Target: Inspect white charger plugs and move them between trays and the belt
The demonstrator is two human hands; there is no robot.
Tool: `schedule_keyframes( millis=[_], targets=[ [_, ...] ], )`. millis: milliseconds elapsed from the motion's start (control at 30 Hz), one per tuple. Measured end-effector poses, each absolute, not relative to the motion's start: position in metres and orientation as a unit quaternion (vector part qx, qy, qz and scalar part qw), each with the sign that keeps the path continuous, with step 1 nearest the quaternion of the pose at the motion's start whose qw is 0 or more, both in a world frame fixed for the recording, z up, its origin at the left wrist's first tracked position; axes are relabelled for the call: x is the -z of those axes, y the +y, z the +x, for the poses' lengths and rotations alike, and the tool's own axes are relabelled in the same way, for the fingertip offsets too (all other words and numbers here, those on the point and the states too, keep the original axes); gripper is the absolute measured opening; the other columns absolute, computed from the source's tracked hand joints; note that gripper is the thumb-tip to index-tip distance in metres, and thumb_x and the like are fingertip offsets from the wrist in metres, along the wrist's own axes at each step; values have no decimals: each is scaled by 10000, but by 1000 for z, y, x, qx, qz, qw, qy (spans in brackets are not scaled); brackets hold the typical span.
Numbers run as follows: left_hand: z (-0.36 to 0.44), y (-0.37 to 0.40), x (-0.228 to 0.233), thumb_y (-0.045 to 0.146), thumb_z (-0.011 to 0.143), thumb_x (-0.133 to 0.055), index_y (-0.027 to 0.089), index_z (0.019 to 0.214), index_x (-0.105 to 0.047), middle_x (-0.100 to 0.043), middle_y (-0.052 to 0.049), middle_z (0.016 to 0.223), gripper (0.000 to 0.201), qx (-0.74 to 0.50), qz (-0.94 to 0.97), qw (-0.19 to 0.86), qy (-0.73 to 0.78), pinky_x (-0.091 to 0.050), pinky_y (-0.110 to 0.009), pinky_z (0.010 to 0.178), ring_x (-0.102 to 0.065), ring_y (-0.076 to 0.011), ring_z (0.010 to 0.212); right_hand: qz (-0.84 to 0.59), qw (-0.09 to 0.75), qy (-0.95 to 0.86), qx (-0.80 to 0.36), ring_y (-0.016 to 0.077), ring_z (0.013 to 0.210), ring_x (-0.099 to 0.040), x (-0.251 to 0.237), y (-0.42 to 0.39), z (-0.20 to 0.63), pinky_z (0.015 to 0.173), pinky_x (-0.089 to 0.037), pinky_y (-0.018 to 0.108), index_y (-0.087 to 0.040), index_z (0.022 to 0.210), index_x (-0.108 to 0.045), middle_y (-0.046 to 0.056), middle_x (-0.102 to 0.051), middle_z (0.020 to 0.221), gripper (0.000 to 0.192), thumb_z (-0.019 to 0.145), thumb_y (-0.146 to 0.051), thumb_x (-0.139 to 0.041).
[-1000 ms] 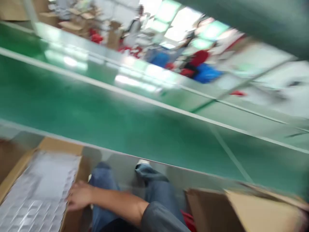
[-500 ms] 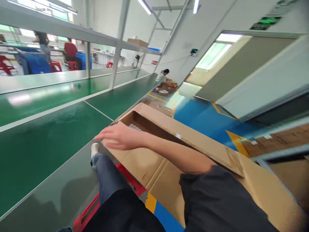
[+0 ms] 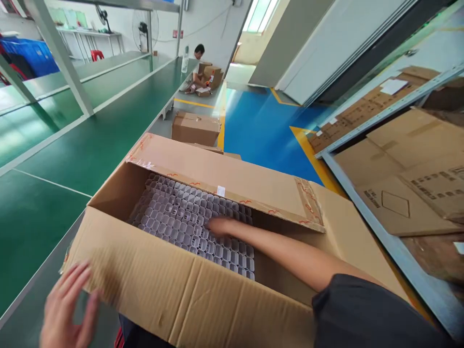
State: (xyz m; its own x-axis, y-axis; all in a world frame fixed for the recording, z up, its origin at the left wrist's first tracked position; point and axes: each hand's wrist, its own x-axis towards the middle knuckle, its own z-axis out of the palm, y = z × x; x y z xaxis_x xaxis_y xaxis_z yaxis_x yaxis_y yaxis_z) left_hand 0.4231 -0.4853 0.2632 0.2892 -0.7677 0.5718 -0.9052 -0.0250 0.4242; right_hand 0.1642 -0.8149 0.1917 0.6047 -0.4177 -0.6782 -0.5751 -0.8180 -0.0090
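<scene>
A large open cardboard box (image 3: 152, 285) stands in front of me, its flaps spread outward. Inside lies a clear plastic tray (image 3: 174, 217) with a grid of many small cells. My right hand (image 3: 220, 225) reaches down into the box and rests on the tray near its middle, fingers together and flat. My left hand (image 3: 68, 309) hovers with fingers spread at the box's near left corner, just touching the front flap and holding nothing.
A long green conveyor table (image 3: 72, 145) runs along my left. A closed cardboard box (image 3: 195, 128) sits on the floor ahead, and a person (image 3: 197, 67) sits among boxes farther off. Flattened cartons (image 3: 409, 169) lie on a metal rack at right.
My view swung from the left side over to the box on my right. My right hand went from the box's flap down onto the tray inside. My left hand came into view.
</scene>
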Motion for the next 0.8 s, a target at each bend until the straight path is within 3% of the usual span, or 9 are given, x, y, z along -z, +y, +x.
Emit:
schedule_keyframes(
  millis=[100,200,300,367,500,667,800],
  targets=[
    [400,-548,-261,221,918,-610,324,1525,-355,-489,-70,1504,667,-62,665,308,-678,-210,-524,1257,-350,-282,1473,-909,105,245,-321,237,978,-696,-184,-843,191,874,-579,421,-122,1098,-690,115,-717,1061,207,901,-181,-668],
    [384,-580,-259,320,923,-617,256,1452,-474,-460,-111,1530,551,-81,667,232,-704,-25,-585,1259,-252,-313,1513,-940,103,192,-261,305,1243,-590,-183,-872,220,1021,-504,438,-113,1374,-559,216,-584,1359,505,873,-87,-616],
    [383,-581,-256,320,926,-603,227,1355,-564,-501,-119,1486,440,-80,679,213,-698,-2,-554,1264,-223,-297,1524,-958,114,112,-240,313,1468,-338,-175,-889,236,1174,-349,417,-154,1507,-414,184,-348,1587,796,770,-12,-679],
    [385,-577,-256,317,925,-599,232,1340,-572,-509,-111,1476,424,-72,683,209,-696,-6,-534,1268,-209,-286,1529,-963,117,48,-239,340,1502,-253,-164,-891,236,1205,-283,473,-202,1530,-381,144,-309,1618,919,704,-1,-729],
    [384,-576,-255,348,928,-591,239,1334,-567,-509,-114,1464,421,-66,678,223,-697,21,-528,1266,-159,-282,1542,-975,65,-70,-203,386,1463,-318,-134,-885,228,1150,-296,611,-235,1539,-364,181,-342,1595,900,738,-51,-733],
    [382,-577,-253,356,917,-607,252,1346,-564,-492,-106,1486,444,-54,687,229,-687,18,-539,1263,-187,-304,1531,-985,22,-97,-142,352,1465,-338,-112,-879,235,1152,-271,620,-271,1541,-362,190,-333,1598,721,889,-29,-554],
    [382,-575,-253,351,919,-612,222,1342,-570,-494,-123,1479,444,-57,686,217,-692,38,-526,1263,-193,-301,1527,-985,-3,-118,-125,365,1467,-331,-109,-877,247,1152,-260,630,-269,1559,-322,188,-304,1613,743,891,-39,-552]
  ],
)
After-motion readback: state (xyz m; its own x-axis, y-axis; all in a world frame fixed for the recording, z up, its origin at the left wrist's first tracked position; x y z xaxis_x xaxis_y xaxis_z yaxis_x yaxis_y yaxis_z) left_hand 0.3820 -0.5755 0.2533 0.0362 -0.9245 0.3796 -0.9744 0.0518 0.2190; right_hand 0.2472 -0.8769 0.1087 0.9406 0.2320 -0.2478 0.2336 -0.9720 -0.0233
